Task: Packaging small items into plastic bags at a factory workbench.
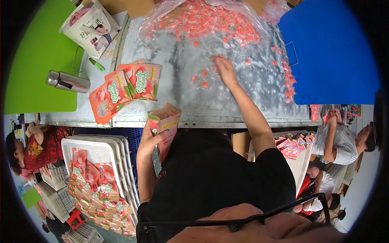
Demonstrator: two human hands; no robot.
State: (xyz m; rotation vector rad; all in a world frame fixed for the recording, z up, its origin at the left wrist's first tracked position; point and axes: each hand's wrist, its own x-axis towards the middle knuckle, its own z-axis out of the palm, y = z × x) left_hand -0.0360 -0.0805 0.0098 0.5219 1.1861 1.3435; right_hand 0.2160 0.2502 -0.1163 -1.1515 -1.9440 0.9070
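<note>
My left hand [148, 142] is closed around a red-and-white pouch [169, 118], which stands upright at the table's front edge with its mouth gaping upward. Farther forward, my right hand [225, 69] reaches low over the metal tabletop [178, 81], its fingers stretched out and slightly blurred. Beside those fingers lie a few loose red sweets [204, 85] in clear wrappers. A big heap of the same wrapped sweets [202, 20] spreads from a clear plastic bag at the back. Flat printed pouches [142, 83] overlap in a stack left of centre.
A steel flask [69, 81], a green cutter [96, 64] and a white tote bag [91, 30] are at the left. Green [40, 60] and blue [332, 52] panels flank the table. Filled pouches [97, 190] lie in a white crate [87, 144] at lower left. Other people sit on both sides.
</note>
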